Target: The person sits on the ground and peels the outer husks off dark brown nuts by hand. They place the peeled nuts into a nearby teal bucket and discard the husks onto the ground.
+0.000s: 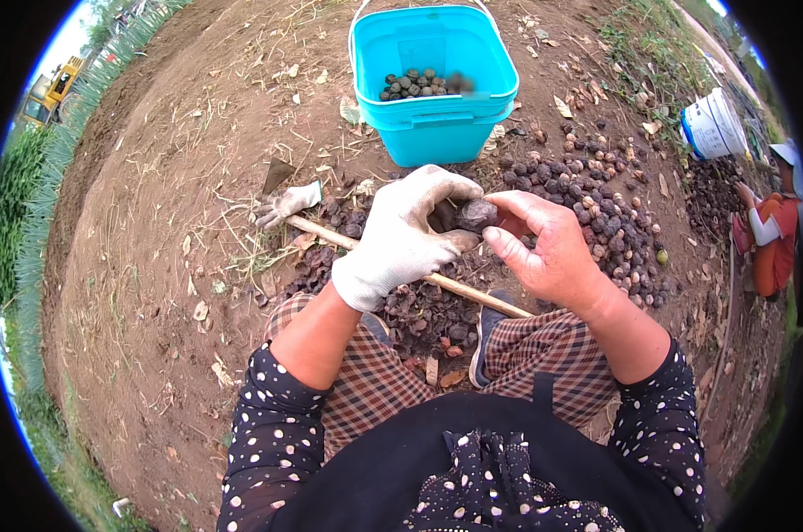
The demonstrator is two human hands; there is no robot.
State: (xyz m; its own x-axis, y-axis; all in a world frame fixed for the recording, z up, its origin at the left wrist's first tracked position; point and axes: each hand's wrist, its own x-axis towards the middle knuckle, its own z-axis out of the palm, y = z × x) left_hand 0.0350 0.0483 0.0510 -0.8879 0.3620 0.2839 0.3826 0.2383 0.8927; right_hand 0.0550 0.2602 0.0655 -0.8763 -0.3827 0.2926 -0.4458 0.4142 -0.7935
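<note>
My left hand [399, 238], in a white work glove with dirty fingertips, is closed round a dark, wrinkled walnut [477, 215]. Bare, my right hand [550, 255] pinches the same walnut from the right with thumb and fingers. Both hands hold it up over the ground, just in front of a turquoise bucket [437, 144]. Inside that bucket lie several brownish walnuts [410, 86]. A heap of walnuts [610, 217], some dark with husk and some paler, spreads to the right of my right hand. Torn dark husks [428, 324] lie between my feet.
A tool with a wooden handle [477, 292] and a flat metal blade [278, 176] lies across the ground before me. Beside the blade rests a second glove [288, 205]. Far right, a white bucket [717, 127] lies tilted near another person [774, 232].
</note>
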